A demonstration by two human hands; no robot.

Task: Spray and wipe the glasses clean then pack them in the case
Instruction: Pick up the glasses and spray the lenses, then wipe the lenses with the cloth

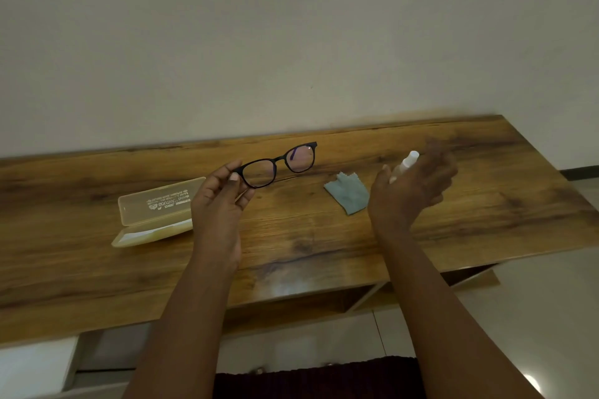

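My left hand (220,201) pinches the black-framed glasses (278,165) by their left end and holds them up above the wooden table (324,236), lenses facing me. My right hand (411,185) is raised to the right and its fingers curl round a small white spray bottle (406,162), whose top points toward the glasses. The hand is blurred. A blue-grey cleaning cloth (348,193) lies crumpled on the table between my hands. The yellowish translucent glasses case (155,214) lies open on the table at the left, partly hidden behind my left hand.
The table stands against a plain pale wall (291,42). Its near edge runs across the lower part of the view, with a shelf opening (356,298) beneath it. A dark cloth (317,379) shows at the bottom edge.
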